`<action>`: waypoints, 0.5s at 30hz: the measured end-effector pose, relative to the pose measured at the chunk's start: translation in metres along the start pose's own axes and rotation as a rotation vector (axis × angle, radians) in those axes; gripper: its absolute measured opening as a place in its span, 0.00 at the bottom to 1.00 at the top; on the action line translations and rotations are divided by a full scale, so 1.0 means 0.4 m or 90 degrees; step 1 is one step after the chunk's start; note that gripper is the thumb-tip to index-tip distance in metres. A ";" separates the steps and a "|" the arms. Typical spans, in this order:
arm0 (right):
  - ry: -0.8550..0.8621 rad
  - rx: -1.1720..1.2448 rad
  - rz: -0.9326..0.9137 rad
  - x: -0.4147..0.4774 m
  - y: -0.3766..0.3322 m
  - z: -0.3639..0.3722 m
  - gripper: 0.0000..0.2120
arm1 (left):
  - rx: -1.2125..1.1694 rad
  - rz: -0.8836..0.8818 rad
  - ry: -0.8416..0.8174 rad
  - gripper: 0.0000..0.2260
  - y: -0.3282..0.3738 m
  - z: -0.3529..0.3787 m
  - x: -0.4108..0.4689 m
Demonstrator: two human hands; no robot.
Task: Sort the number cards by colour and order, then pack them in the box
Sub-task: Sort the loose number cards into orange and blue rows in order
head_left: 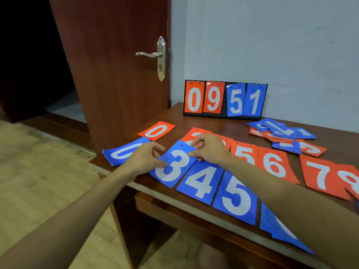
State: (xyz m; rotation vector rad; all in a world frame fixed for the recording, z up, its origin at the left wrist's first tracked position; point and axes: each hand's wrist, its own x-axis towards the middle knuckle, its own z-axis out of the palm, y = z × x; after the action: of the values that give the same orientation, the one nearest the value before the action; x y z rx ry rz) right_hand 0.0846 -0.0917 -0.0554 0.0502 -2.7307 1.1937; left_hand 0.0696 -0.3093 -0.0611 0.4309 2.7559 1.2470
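Observation:
A blue 3 card [174,167] lies tilted near the table's front left. My left hand [144,159] pinches its left edge and my right hand [210,149] pinches its upper right edge. Blue 4 [202,183] and blue 5 [236,197] cards continue the row to the right, with one more blue card [275,226] partly under my right forearm. A blue 0 card [122,153] sits at the left corner. Behind runs a red row: 0 [156,131], a card hidden under my right hand, 5 [244,152], 6 [275,164], 7 [322,175], 8 [351,181].
A black flip scoreboard [225,100] showing 0 9 5 1 stands against the wall at the back of the wooden table [174,115]. A loose pile of mixed red and blue cards [283,134] lies at the back right. A wooden door [120,74] stands open to the left.

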 end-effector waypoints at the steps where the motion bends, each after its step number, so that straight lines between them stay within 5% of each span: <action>1: 0.006 -0.076 -0.036 0.000 -0.006 0.013 0.12 | 0.037 0.004 -0.001 0.22 -0.003 -0.002 -0.006; 8: -0.033 -0.280 -0.083 0.017 -0.026 0.041 0.12 | 0.250 0.071 -0.023 0.17 0.015 0.009 -0.015; 15: 0.056 -0.259 -0.095 0.012 0.041 -0.081 0.01 | 0.197 0.207 0.046 0.09 0.127 0.070 0.048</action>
State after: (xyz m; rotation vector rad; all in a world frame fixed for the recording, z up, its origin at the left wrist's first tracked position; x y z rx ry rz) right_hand 0.0826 -0.0566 -0.0450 0.1447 -2.7761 0.5740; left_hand 0.0677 -0.2515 -0.0411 0.9076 3.0396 0.8957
